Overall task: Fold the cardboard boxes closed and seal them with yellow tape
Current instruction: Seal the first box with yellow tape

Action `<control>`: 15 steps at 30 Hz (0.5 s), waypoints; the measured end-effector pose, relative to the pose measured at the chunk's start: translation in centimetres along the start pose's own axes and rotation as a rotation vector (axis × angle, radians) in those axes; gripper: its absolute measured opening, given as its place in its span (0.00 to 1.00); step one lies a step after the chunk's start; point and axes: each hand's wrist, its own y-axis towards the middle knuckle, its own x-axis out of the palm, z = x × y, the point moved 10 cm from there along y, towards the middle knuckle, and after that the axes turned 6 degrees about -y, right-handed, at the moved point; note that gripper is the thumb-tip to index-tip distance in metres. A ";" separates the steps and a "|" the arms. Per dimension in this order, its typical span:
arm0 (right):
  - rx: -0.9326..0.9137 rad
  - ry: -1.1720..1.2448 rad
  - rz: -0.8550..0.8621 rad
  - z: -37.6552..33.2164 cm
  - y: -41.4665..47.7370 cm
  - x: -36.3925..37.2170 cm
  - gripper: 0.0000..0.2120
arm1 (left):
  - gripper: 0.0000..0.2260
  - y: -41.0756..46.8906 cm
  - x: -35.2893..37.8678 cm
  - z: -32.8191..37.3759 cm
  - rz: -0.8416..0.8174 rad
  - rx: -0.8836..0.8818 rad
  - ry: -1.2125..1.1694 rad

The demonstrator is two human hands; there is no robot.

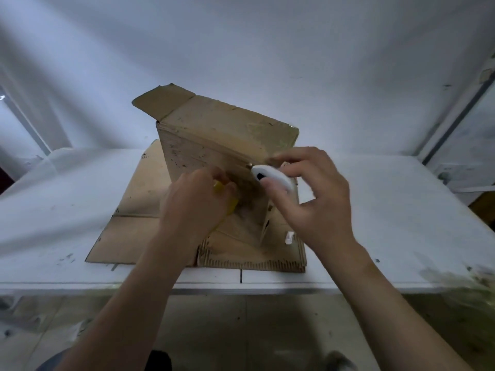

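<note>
A brown cardboard box [214, 129] stands tilted on the white table, one flap sticking out at its upper left. My left hand [195, 204] grips a yellow tape roll [223, 194] against the box's near lower face; most of the roll is hidden under the fingers. My right hand [313, 194] holds a small white cutter with a black slot [272, 176] between thumb and fingers, its tip at the box's near edge close to the tape.
Flattened cardboard sheets [134, 226] lie under the box on the white table [401, 223]. The table's front edge runs just below the cardboard, with floor beneath. A white wall stands behind, and a window frame [460, 108] at the right.
</note>
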 end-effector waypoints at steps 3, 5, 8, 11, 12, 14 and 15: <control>-0.040 -0.092 -0.090 -0.5 -0.4 2.7 0.08 | 0.11 -0.2 -0.4 -0.3 -0.006 0.017 0.024; -0.036 -0.130 -0.099 0.1 -0.6 3.3 0.08 | 0.12 -0.3 -0.5 -0.6 -0.025 0.022 0.004; -0.029 -0.140 -0.073 0.7 -0.6 3.2 0.08 | 0.13 -0.5 -0.9 -0.9 -0.028 0.027 -0.008; -0.025 -0.147 -0.074 0.5 -0.5 3.2 0.08 | 0.10 -0.6 -1.1 -1.0 -0.024 0.053 0.004; -0.016 -0.149 -0.082 0.4 -0.4 3.3 0.08 | 0.09 -0.6 -1.0 -1.1 -0.029 0.055 0.003; -0.003 -0.166 -0.098 0.3 -0.2 3.3 0.08 | 0.09 -0.7 -1.0 -1.1 -0.042 0.055 0.001; 0.005 -0.172 -0.106 0.2 -0.2 3.4 0.09 | 0.09 -0.7 -1.1 -1.0 -0.048 0.058 0.001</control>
